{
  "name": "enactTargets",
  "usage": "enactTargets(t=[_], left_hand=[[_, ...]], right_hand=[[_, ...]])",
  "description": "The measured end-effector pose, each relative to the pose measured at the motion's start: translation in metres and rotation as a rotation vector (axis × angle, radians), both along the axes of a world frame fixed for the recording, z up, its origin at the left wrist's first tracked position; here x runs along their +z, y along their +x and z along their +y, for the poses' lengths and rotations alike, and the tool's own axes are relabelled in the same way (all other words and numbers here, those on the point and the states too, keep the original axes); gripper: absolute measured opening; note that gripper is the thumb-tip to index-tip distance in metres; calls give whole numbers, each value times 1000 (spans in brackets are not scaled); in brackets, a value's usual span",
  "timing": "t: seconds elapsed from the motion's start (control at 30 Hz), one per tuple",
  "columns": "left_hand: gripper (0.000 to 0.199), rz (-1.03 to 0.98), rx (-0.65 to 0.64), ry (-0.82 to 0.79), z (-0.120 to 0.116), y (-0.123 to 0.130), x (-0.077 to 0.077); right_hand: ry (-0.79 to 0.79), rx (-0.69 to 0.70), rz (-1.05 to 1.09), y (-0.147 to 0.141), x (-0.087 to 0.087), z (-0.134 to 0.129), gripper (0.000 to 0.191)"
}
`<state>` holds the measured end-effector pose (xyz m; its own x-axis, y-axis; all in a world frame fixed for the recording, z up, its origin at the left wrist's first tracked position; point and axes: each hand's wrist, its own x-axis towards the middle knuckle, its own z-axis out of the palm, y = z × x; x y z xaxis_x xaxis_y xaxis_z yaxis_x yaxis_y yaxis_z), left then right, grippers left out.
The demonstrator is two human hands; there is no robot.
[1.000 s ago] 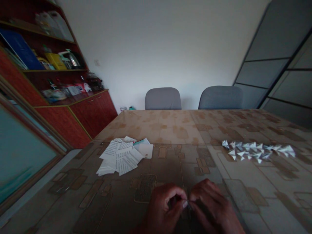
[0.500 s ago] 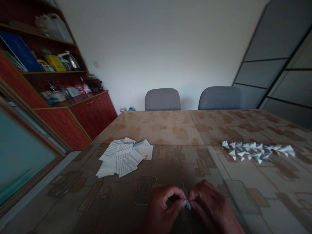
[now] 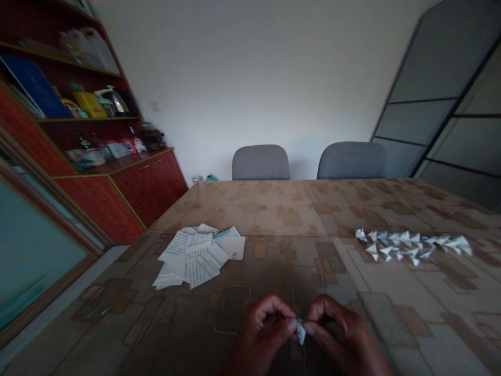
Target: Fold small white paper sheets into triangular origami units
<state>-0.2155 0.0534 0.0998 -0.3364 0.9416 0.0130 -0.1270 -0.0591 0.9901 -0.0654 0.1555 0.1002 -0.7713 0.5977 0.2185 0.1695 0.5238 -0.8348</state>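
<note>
Between my two hands, near the table's front edge, is a small folded piece of paper [image 3: 300, 333], pale with a pointed lower end. My left hand [image 3: 264, 331] pinches its left side between thumb and index finger. From the right, the thumb and index finger of my right hand [image 3: 340, 331] pinch the other side. Parts of the paper are hidden behind the fingertips. Off to the right lies a cluster of folded paper pieces [image 3: 407, 243] with pointed tips, set in rows. A loose pile of printed paper sheets [image 3: 201, 261] rests to the left.
The table [image 3: 274, 271] has a patterned cover. Two grey chairs [image 3: 261, 163] stand at its far side against the wall. A red-brown cabinet [image 3: 148, 180] with loaded shelves is at the left, and grey sliding doors [image 3: 422, 104] are at the right.
More of the folded paper shows now below my fingertips, its pointed end hanging down. My right hand's fingers have shifted slightly, and the view has tilted a little.
</note>
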Motion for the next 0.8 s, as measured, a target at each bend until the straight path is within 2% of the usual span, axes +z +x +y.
enactTargets(t=[0.1,0.23,0.37,0.57,0.8], left_hand=[[32,-2,5,25,0,-2,-2],[21,-3,82,11,2,-2,-6],[25,57,129,-27,1,-1,-8],[19,130,159,-82,2,2,-6],[18,15,42,-70,3,6,-5]], right_hand=[[-46,6,9,-1,-4,-1,27],[-71,18,-9,1,-5,-1,32],[-111,30,14,0,-2,-2,36],[-158,21,80,-3,-5,0,25],[-129,-59,161,-2,1,-2,24]])
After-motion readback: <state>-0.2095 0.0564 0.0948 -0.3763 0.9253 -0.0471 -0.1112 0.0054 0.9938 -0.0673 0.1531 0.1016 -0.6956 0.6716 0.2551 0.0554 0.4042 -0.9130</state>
